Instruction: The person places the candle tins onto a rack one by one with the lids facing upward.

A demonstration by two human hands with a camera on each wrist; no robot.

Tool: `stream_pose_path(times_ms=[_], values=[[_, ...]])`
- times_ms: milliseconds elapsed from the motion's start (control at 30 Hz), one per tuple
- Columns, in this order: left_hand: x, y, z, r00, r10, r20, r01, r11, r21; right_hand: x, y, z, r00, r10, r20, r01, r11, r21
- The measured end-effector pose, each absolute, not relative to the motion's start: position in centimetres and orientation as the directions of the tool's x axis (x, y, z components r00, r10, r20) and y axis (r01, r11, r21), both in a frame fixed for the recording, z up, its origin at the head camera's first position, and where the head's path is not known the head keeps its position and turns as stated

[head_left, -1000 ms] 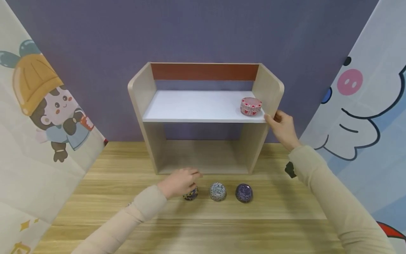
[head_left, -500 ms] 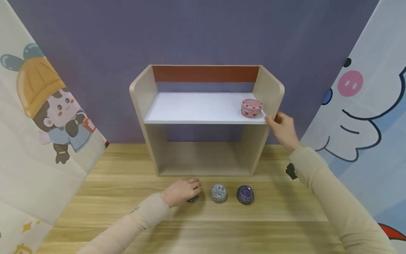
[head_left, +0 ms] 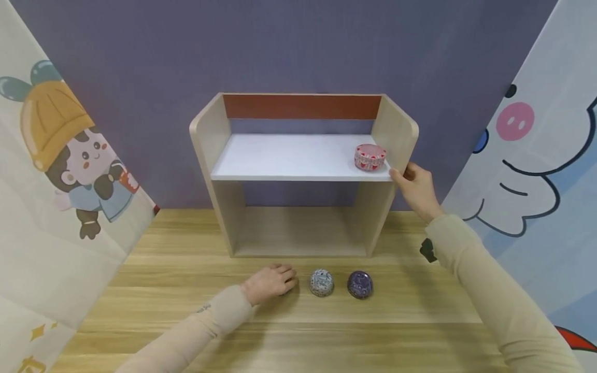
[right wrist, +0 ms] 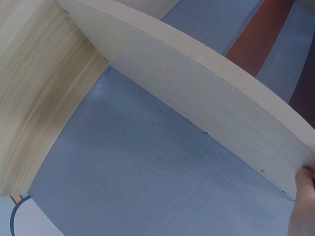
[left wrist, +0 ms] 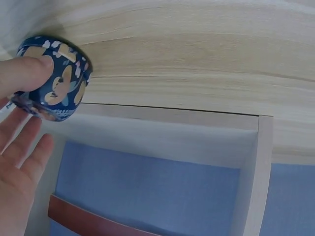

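Note:
My left hand (head_left: pixel 269 283) is down at the wooden table, in front of the shelf. It grips a small dark blue tin (left wrist: pixel 68 83) with a floral pattern, the thumb on one side and fingers on the other. In the head view that tin is nearly hidden under the hand. My right hand (head_left: pixel 417 190) holds the front edge of the shelf's right side panel (head_left: pixel 396 127), level with the white board. To the right of my left hand, a white-and-blue patterned tin (head_left: pixel 321 283) and a dark purple tin (head_left: pixel 360 285) sit in a row.
The two-level wooden shelf (head_left: pixel 222 217) stands at the back of the table (head_left: pixel 326 342). On its white upper board (head_left: pixel 284 155) a pink tin with red hearts (head_left: pixel 370 157) sits at the right end. Printed cloths hang on both sides.
My left hand has lowered over the leftmost tin, moved slightly right, and closed its fingers on it. The right hand has stayed on the side panel.

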State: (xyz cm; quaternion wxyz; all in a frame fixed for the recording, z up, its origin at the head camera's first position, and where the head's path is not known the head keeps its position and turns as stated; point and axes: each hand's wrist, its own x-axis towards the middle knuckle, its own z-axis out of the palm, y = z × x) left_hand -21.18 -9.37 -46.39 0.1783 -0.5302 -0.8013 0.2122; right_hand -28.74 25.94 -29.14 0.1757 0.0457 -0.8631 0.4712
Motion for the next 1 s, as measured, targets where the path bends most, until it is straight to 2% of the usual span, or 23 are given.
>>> stream_pose_path(times_ms=[233,467,1000], values=[[-21.4,-9.3,-47.4,-0.378,0.924,0.047,0.74,0.332,-0.585,-28.7,25.8,-29.2,-0.935,0.078,0.346,-0.251,0.543,-0.801],[-21.6,-9.2,-48.0,-0.409,0.913,0.002,0.704,0.317,-0.636,-28.7,25.8,-29.1,-0.933,0.097,0.346,-0.241,0.546,-0.802],[-21.8,-8.5,-48.2,-0.49,0.87,-0.06,0.693,0.346,-0.633,-28.7,25.8,-29.1,-0.931,0.092,0.352,-0.252,0.533,-0.808]])
